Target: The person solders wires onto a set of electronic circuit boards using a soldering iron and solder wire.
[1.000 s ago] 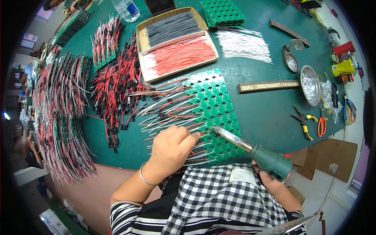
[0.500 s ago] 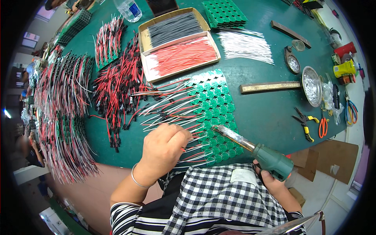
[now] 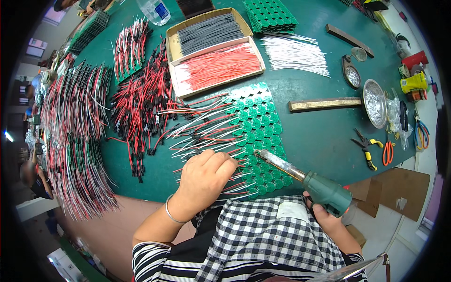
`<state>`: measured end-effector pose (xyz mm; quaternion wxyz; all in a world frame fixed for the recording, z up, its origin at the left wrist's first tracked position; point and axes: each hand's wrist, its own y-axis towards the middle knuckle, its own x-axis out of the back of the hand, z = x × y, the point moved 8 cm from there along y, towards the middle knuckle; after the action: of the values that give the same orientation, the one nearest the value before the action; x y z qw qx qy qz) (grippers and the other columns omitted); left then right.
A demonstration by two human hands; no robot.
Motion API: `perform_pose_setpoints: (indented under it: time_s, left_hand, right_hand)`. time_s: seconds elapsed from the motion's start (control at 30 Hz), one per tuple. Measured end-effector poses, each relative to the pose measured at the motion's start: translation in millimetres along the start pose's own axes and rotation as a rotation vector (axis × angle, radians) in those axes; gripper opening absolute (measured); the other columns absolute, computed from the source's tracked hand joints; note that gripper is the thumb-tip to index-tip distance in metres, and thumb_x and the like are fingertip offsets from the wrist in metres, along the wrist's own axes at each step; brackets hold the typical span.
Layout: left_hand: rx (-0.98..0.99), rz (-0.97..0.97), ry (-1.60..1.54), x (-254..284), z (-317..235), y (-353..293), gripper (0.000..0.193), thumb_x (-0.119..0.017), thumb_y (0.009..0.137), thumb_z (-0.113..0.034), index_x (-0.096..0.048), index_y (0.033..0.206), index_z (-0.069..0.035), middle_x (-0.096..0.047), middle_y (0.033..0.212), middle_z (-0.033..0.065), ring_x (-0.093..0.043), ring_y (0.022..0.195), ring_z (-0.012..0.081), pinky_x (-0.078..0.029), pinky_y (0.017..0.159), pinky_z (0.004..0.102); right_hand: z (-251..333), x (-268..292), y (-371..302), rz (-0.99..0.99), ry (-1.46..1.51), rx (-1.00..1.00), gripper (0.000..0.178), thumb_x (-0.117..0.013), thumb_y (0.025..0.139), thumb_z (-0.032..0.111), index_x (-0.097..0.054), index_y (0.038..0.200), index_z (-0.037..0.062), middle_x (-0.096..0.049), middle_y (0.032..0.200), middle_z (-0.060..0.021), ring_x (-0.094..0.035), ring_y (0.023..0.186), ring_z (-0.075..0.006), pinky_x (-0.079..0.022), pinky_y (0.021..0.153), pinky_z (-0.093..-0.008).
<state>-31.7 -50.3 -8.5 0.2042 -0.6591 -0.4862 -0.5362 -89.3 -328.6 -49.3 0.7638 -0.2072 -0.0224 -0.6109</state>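
Observation:
A panel of round green circuit boards [image 3: 257, 136] lies on the table before me, with red and white wires [image 3: 206, 134] running out leftward from its left columns. My left hand [image 3: 206, 177] is closed in a pinch at this left edge, fingertips on a wire; its end is partly hidden by the fingers. In my right hand [image 3: 324, 217] is a soldering iron [image 3: 329, 193] with a green handle. Its metal barrel points up and left, and the tip is over the boards, just right of my left fingertips.
Beyond the panel sits a cardboard box [image 3: 260, 70] of red and black wires, with white wires [image 3: 296, 55] beside it. Wired boards [image 3: 75, 141] and red-black connector leads [image 3: 145, 103] cover the left. Rightward are a metal dish [image 3: 374, 103], metal bar [image 3: 324, 104], cutters [image 3: 365, 148] and scissors [image 3: 387, 152].
My left hand has shifted slightly right and up, its fingertips now nearer the boards. The soldering iron and my right hand have hardly moved.

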Motion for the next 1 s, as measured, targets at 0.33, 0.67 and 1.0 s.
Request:
perform_pose_setpoints:
  time_s: [0.33,0.67,1.0]
  left_hand:
    - [-0.034,-0.068,-0.100,6.7,-3.5,1.7,0.029,-0.067,0.064,-0.006,-0.069,0.093,-0.007,-0.060,0.077,0.0021,-0.053,0.064,0.0188,-0.044,0.055,0.0309]
    - [-0.031,-0.058,-0.065,3.6,-5.1,1.3,0.029,-0.067,0.064,-0.007,-0.069,0.093,-0.007,-0.058,0.077,0.0020,-0.052,0.064,0.0183,-0.044,0.055,0.0302]
    - [-0.021,-0.044,-0.048,3.7,-5.4,1.8,0.027,-0.067,0.066,-0.007,-0.069,0.093,-0.007,-0.058,0.077,0.0022,-0.052,0.064,0.0184,-0.045,0.055,0.0305]
  right_hand:
    - [-1.7,-4.5,-1.8,0.019,-0.011,-0.027,0.032,-0.071,0.078,0.013,-0.068,0.108,0.0033,-0.065,0.113,-0.0133,-0.058,0.106,-0.0308,-0.044,0.094,-0.0416]
    - [20.3,-10.8,8.5,0.068,-0.091,0.082,0.030,-0.072,0.077,0.010,-0.069,0.106,0.0036,-0.067,0.110,-0.0137,-0.060,0.103,-0.0306,-0.048,0.090,-0.0401]
    - [48.2,-15.9,11.0,0.097,-0.291,0.354,0.029,-0.067,0.086,0.016,-0.064,0.111,0.0009,-0.066,0.103,-0.0094,-0.063,0.096,-0.0223,-0.048,0.088,-0.0363]
